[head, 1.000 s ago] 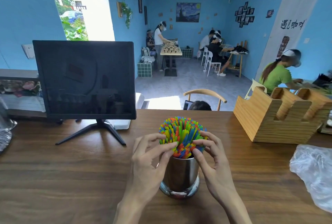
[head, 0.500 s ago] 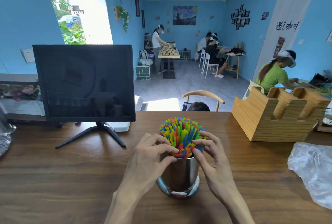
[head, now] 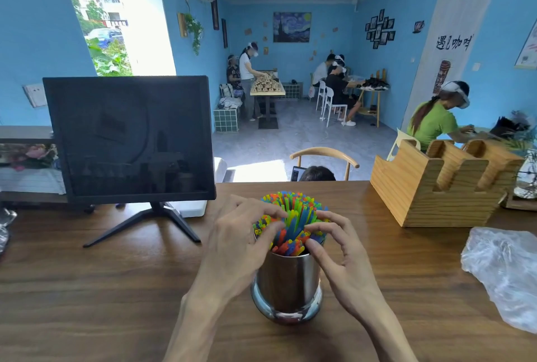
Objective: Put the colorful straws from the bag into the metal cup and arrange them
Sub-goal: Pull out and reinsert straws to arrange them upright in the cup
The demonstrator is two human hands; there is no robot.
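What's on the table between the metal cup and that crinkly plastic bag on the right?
Nothing but bare wooden table between the cup and the bag, apart from the right hand beside the cup, as the head view shows.

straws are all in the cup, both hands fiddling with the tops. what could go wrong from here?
1. Tipping: both hands work on the straws and neither grips the metal cup; a sideways push might topple it.
2. Spill: the straws fan out well above the rim, so spreading them further could flick some onto the table.
3. Bending: fingertips pressing into the packed bundle may kink straws.
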